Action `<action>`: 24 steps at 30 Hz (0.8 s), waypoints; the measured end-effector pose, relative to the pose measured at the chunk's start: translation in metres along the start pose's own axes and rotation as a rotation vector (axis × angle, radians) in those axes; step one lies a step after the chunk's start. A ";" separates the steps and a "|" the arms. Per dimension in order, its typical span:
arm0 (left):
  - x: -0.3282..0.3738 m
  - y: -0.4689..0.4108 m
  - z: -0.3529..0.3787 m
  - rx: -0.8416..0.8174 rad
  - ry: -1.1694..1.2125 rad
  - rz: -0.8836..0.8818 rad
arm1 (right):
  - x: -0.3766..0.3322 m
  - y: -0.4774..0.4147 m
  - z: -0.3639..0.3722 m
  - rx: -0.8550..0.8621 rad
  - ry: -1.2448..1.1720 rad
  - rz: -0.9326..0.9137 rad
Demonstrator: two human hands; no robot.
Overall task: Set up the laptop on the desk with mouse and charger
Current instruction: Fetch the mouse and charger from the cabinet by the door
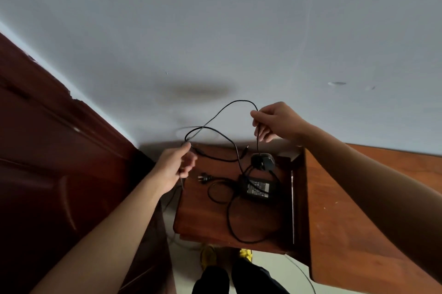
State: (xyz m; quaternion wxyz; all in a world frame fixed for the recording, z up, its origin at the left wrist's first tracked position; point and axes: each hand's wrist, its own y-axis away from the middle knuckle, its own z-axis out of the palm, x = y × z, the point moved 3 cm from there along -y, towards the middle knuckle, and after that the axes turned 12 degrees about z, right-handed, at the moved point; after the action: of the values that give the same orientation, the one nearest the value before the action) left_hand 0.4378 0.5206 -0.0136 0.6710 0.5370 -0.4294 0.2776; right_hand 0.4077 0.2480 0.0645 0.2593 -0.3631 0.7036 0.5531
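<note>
Head view: the left-hand fingers (187, 150) pinch a thin black cable (239, 101) between thumb and forefinger, and the right-hand fingers (257, 116) pinch the same cable further along. The left hand (174, 169) is raised at centre-left and the right hand (277, 121) is higher, at centre-right. Both are in the air above the desk (198, 212). Between the two hands the cable rises in an open arch and crosses itself once, with a lower loop sagging toward the wood. From the right hand one strand drops straight down to a black mouse (262, 161), which lies near the far edge of the desk. Just in front of the mouse rests a black charger brick (258, 187), label side up. Its power plug (202, 177) lies to the left, apart from the brick, and its thicker cord (227, 217) curls in loose loops across the surface toward the near edge. A higher wooden top (358, 198) adjoins on the right. A dark wooden panel (47, 150) fills the left side, and a pale wall (215, 30) stands behind. Below the near edge, yellow shoes (208, 255) and dark trouser legs (215, 279) are visible on the floor.
</note>
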 end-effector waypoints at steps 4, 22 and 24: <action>0.003 -0.001 0.033 -0.153 -0.050 0.054 | -0.018 0.011 0.006 -0.088 -0.194 0.015; -0.028 0.017 0.048 -0.552 0.023 -0.130 | 0.022 -0.026 0.035 -0.102 -0.495 0.313; -0.040 0.021 0.039 -0.533 0.109 -0.200 | 0.046 -0.036 0.040 -0.076 -0.498 0.399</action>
State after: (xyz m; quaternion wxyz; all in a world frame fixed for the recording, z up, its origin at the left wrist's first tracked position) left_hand 0.3902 0.4926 -0.0362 0.8345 0.3656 -0.3955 0.1159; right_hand 0.4067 0.2714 -0.0020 0.2960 -0.0809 0.6548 0.6907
